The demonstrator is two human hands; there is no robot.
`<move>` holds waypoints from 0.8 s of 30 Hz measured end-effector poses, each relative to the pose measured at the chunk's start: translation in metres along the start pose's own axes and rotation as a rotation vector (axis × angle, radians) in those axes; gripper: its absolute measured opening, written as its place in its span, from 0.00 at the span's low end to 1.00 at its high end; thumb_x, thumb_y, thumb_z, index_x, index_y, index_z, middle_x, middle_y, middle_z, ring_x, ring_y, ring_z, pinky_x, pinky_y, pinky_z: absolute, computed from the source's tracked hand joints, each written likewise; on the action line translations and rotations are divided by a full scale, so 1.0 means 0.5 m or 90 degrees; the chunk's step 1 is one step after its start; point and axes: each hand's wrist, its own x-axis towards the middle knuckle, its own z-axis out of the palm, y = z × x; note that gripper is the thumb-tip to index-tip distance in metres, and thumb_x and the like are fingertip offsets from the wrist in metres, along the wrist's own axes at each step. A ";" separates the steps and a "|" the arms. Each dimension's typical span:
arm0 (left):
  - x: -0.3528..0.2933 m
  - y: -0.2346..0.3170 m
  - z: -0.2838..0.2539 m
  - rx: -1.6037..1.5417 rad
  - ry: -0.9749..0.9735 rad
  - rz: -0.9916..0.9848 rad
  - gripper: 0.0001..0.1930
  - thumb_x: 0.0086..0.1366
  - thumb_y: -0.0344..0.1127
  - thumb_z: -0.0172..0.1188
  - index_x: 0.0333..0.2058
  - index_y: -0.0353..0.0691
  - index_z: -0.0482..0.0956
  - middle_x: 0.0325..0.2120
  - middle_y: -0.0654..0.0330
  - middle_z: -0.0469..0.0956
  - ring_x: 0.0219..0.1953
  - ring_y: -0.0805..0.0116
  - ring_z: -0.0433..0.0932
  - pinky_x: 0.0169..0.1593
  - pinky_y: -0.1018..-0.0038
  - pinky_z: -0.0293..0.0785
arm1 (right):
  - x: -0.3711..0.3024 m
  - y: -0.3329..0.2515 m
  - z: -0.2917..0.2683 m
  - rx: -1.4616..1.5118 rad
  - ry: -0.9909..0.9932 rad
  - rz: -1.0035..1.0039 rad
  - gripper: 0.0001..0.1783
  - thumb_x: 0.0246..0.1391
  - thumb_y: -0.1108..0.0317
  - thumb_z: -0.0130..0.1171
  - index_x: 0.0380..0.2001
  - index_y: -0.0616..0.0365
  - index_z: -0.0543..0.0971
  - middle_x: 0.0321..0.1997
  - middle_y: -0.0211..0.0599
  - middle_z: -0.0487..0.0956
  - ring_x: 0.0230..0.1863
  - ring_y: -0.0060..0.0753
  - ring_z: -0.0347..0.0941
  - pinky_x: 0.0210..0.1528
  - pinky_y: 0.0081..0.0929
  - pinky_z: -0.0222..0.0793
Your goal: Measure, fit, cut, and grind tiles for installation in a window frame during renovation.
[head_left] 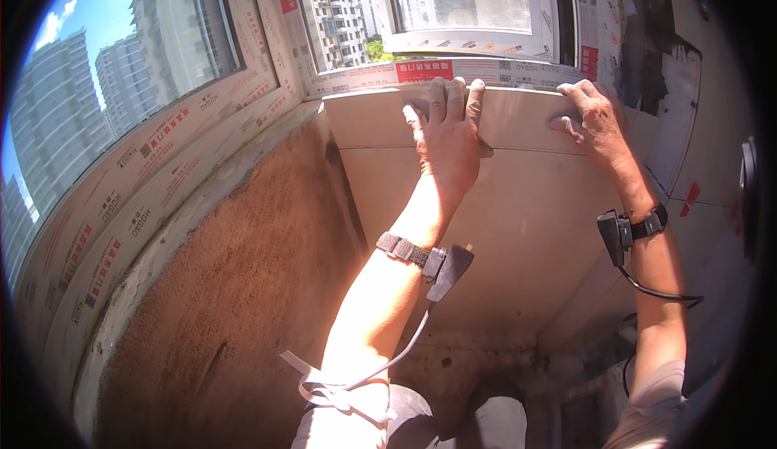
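Note:
A narrow beige tile strip [368,121] sits under the window frame, above a large beige wall tile [518,214], with a thin dark joint between them. My left hand [450,137] lies against the strip, its fingers spread and pointing up to the top edge, the thumb out to the left. Farther right, my right hand [597,119] touches the strip's upper edge with bent fingers. Its thumb is lower, over the strip's face, apart from the fingers. Neither hand shows a tool. Each wrist bears a strap with a small dark device and a cable.
White window frames [348,81] with printed protective film run above and left. Beneath the left window, a rough brown wall [227,279] meets the tiles. Dark, patchy wall [651,52] shows at upper right. My legs [498,421] are at the bottom, near a shadowed, dusty floor.

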 end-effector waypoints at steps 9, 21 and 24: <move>0.026 -0.003 0.003 -0.008 -0.045 -0.010 0.38 0.53 0.35 0.67 0.65 0.50 0.68 0.68 0.53 0.59 0.72 0.46 0.53 0.64 0.29 0.49 | 0.057 0.022 -0.027 0.284 -0.197 0.199 0.16 0.44 0.80 0.68 0.38 0.66 0.77 0.36 0.52 0.81 0.40 0.50 0.81 0.44 0.36 0.74; -0.084 0.049 -0.197 -0.146 -0.084 -0.224 0.37 0.56 0.37 0.71 0.63 0.35 0.67 0.56 0.40 0.71 0.58 0.39 0.71 0.60 0.50 0.67 | 0.077 0.034 -0.013 0.323 -0.208 0.296 0.17 0.42 0.79 0.70 0.38 0.64 0.78 0.37 0.46 0.79 0.40 0.45 0.78 0.46 0.34 0.74; -0.088 0.080 -0.267 -0.286 -0.207 -0.467 0.35 0.60 0.38 0.70 0.63 0.35 0.66 0.53 0.43 0.76 0.54 0.45 0.77 0.57 0.60 0.74 | 0.111 0.024 -0.046 0.447 -0.183 0.354 0.17 0.40 0.79 0.69 0.37 0.65 0.79 0.37 0.48 0.80 0.39 0.47 0.78 0.44 0.35 0.75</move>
